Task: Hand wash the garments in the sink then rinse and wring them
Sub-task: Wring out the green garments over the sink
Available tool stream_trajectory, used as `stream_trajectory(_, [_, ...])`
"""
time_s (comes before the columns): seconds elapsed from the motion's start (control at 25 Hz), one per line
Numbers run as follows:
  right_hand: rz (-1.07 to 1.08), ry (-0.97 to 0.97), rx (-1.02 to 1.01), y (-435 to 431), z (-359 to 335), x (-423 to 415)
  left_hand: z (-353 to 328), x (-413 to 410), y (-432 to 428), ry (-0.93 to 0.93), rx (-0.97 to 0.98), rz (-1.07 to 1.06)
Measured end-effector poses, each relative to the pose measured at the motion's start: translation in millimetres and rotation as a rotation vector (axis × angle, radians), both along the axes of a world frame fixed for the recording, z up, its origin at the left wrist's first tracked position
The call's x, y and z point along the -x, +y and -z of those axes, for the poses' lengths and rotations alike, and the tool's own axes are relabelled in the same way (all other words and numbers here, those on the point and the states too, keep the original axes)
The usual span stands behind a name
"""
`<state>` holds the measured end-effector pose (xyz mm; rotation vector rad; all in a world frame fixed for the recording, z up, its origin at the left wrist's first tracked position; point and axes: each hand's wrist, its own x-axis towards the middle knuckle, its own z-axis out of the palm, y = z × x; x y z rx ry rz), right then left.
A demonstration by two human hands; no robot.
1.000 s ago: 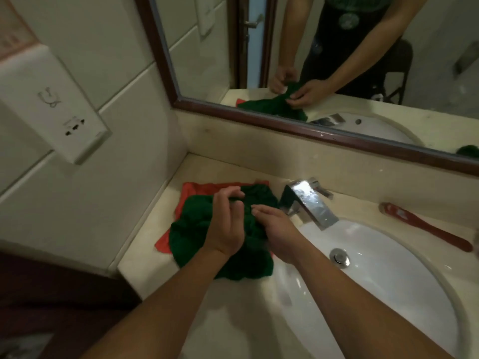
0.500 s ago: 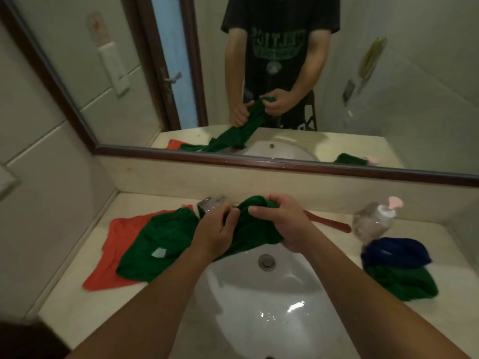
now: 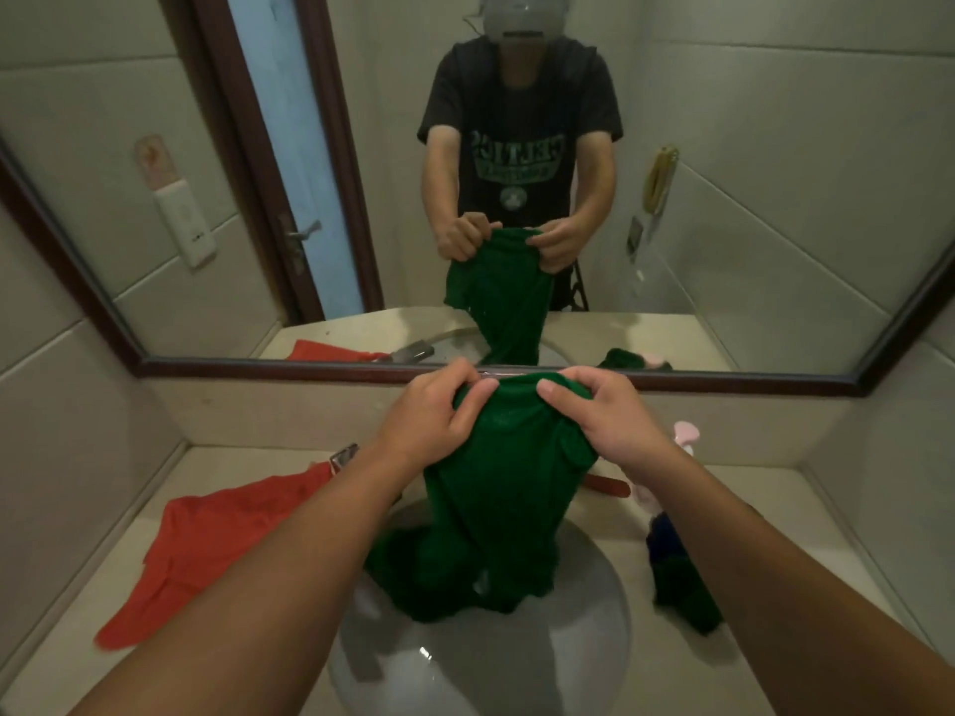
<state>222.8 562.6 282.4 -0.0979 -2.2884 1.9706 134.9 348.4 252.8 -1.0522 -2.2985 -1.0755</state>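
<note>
Now hands (image 3: 522, 416) gripping green garment (image 3: 496, 514), over sink (image 3: 584, 658)

My one camera sits on the head, looking forward and down, close over the sink (image 3: 594, 638) and facing the mirror (image 3: 775, 224).

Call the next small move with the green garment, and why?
Probably lower it into the sink basin. Both hands, left hand and right hand, pinch the top edge of the green garment, held up with only its lower end bunched in the basin. No water is visibly running.
</note>
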Motion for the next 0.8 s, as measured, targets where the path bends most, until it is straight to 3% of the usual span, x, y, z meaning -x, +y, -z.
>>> stream_trajectory(0.2, [0.161, 0.157, -0.244, 11, 9, 14, -11, 14, 25, 0.055, 0.0, 0.067])
stream_trajectory(0.36, [0.061, 0.044, 0.133, -20, 26, 24, -32, 23, 42, -0.046, -0.049, 0.132])
stream_trajectory(0.56, [0.039, 0.025, 0.169, -39, 14, 41, -33, 29, 39, -0.36, -0.242, 0.052])
stream_trajectory(0.68, [0.106, 0.01, 0.192, -48, -4, 51, 10, 18, 32, -0.743, -0.455, 0.236])
stream_trajectory(0.72, [0.136, 0.015, 0.195, -52, -11, 56, 27, 15, 34, -0.812, -0.436, 0.298])
stream_trajectory(0.8, [0.194, -0.01, 0.179, -58, -26, 66, 47, 4, 40, -0.757, -0.324, 0.293])
